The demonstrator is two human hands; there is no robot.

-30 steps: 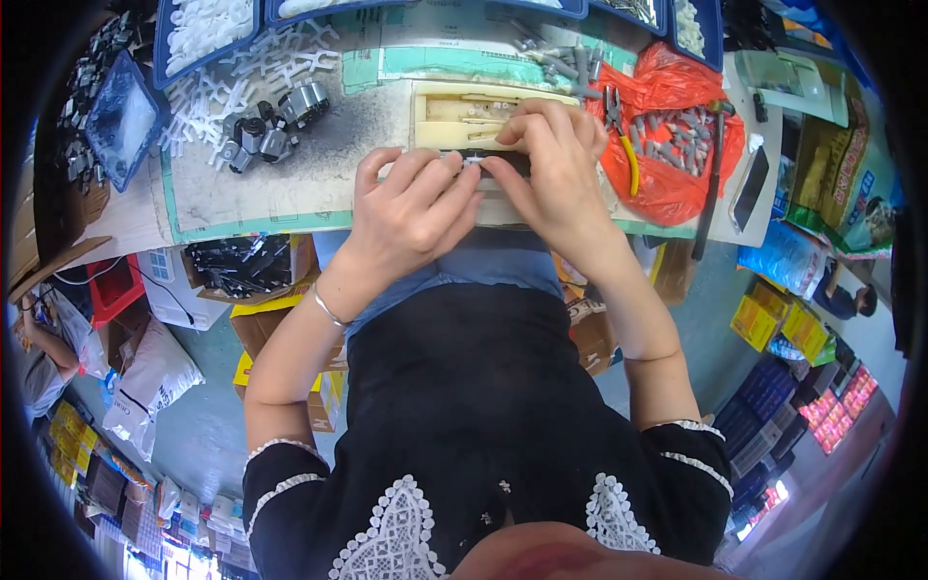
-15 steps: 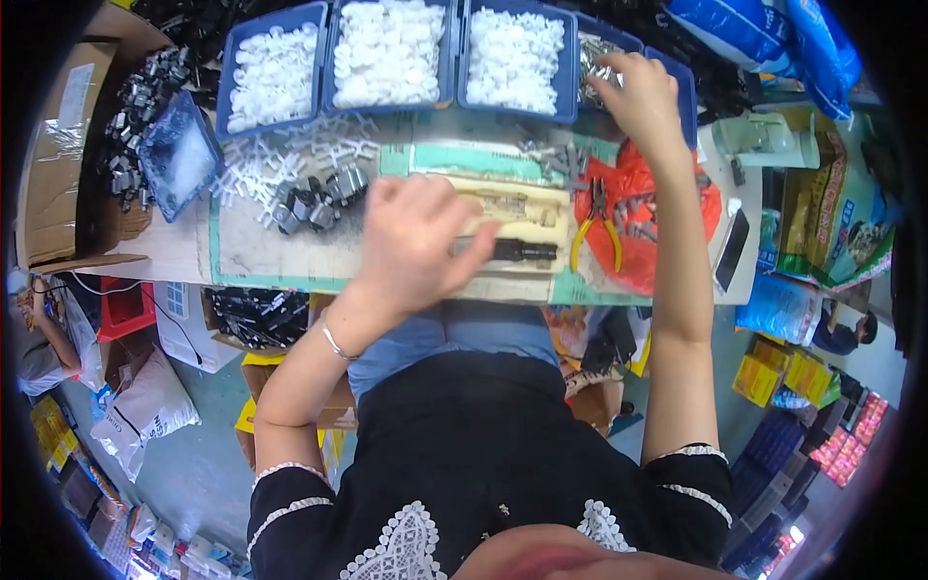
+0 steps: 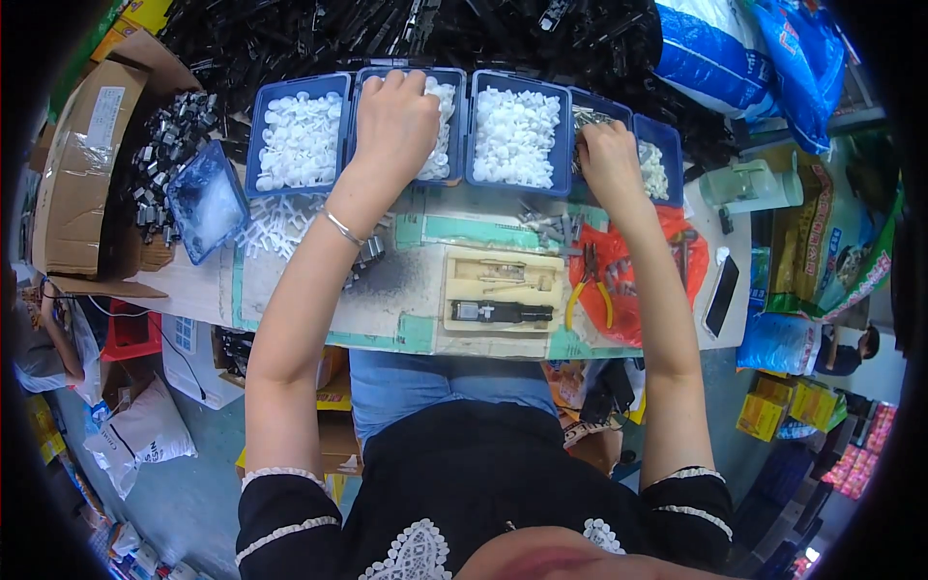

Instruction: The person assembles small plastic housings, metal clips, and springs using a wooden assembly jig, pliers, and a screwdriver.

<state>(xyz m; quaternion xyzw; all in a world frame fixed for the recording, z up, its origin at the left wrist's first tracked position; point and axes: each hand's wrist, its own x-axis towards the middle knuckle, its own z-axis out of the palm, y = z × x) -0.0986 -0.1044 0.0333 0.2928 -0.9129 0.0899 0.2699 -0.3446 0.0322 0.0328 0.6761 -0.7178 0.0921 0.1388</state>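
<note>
My left hand (image 3: 396,121) reaches into the blue tray (image 3: 462,126) of small white caps, its fingers curled and their tips hidden. Over the narrower blue tray (image 3: 601,100) of thin metal pieces (image 3: 588,117), my right hand (image 3: 611,159) has its fingers bent down and pressed together; what they pinch cannot be made out. A cream block with recesses (image 3: 554,275) lies on the table between my forearms. In its near slot sits a black part with a silver piece (image 3: 498,312); slim metal pieces (image 3: 507,272) lie in the far slot.
Blue trays of white parts stand left (image 3: 302,145) and right (image 3: 514,140) of my left hand. Pliers with yellow handles (image 3: 592,285) rest on a red plastic bag (image 3: 628,324). White branched parts (image 3: 275,227), a phone (image 3: 722,295) and a pile of black parts (image 3: 454,39) surround the work.
My left hand has moved from above the cream block forward into a tray of white caps. My right hand stays at the metal-piece tray, fingers now more bent. The view has tilted forward.
</note>
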